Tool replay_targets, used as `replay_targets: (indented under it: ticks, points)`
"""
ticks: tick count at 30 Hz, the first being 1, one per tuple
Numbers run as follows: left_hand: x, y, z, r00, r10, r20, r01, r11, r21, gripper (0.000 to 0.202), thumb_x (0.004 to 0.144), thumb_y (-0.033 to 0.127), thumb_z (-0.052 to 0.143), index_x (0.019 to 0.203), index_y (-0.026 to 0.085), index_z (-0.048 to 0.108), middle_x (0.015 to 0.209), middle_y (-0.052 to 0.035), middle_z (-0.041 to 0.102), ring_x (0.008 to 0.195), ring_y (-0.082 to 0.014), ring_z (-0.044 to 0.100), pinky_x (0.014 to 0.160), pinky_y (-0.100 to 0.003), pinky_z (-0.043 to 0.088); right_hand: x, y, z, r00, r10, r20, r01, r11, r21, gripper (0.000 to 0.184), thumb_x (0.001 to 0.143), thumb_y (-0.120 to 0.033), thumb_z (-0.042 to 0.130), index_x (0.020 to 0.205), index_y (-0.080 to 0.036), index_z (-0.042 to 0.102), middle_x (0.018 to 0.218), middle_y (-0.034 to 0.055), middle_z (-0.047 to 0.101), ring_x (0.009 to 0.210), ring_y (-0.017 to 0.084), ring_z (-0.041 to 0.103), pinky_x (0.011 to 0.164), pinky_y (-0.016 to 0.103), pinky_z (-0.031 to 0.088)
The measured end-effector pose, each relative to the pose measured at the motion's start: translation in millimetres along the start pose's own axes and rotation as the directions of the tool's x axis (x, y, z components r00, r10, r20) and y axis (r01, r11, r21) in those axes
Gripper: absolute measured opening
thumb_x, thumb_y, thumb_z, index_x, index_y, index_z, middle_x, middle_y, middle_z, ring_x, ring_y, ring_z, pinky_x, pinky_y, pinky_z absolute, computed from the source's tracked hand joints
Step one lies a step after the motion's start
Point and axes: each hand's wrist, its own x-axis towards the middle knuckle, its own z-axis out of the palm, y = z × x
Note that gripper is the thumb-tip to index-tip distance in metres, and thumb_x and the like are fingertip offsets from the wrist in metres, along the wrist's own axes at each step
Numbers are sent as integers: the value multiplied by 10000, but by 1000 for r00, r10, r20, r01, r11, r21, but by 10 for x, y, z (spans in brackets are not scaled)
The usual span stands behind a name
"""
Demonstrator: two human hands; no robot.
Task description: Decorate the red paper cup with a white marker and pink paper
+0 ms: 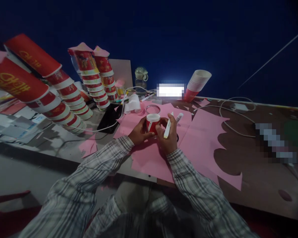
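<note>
Both forearms, in plaid sleeves (119, 148), reach forward over the counter (258, 181) from the near side and angle inward, so that the hands meet in front of the person's body. Between them is a small red cup (152, 127), held just above the pink paper (151, 155) with its white end facing up.

The left hand (139, 133) grips the cup from the left, its fingers curled around that side and its thumb lying low across the near face. The right hand (168, 137) comes in from the right with its wrist bent slightly inward; its thumb presses on the cup's right side, while its bent fingers pinch a white marker (168, 125), which slants with its yellow end down and near. A second pale, pen-like thing (179, 117) shows just to the right of that hand, though it is too blurred to name for certain.

A ring (153, 109) lies just beyond the cup on the paper. White cups (133, 103) are farther left, near a dark phone (110, 118). Tall cup towers (99, 86) stand on the left, and a cup stack (198, 83) leans at the far right.
</note>
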Motion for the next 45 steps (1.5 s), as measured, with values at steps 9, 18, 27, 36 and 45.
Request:
replay_targets:
  ticks: [9,18,27,36,45]
  points:
    - [13,20,6,986,54,-155,-28,986,161,805,613,327,883,1307,185,499,1326,-144,561,1278,-329,518,1131,-509,367,-2,19,8,995,100,26,-100,995,-20,683,836,-350,656,1435,-203,364,1218,144,615,1098,256,624,976,510,525]
    - [75,0,-94,952,124,-280,-63,974,217,722,655,151,769,1312,263,491,1308,-84,566,1259,-256,534,1159,-486,357,2,23,12,993,107,43,-105,994,-32,631,842,-321,653,1406,-218,389,1138,122,651,1042,247,639,904,476,546]
    - [64,9,-33,961,130,-244,-79,975,207,618,634,110,722,1232,214,609,1287,-100,596,1350,-276,452,1225,-481,248,8,29,8,989,137,51,-135,990,-41,600,840,-314,634,1388,-214,408,1143,118,651,1057,257,636,937,499,526]
    - [73,90,-189,881,286,-376,-146,922,358,323,803,221,625,1124,194,644,1264,-108,589,1224,-250,543,1134,-444,390,13,-12,23,988,147,43,-146,989,-19,606,835,-301,629,1386,-197,399,1154,130,636,1070,251,629,955,487,529]
    - [100,160,-229,758,543,-363,-272,767,581,375,952,452,500,775,185,697,931,-84,693,936,-185,662,923,-368,522,16,-35,24,975,206,78,-206,978,-2,609,835,-297,621,1392,-200,395,1164,129,623,1070,252,618,977,502,514]
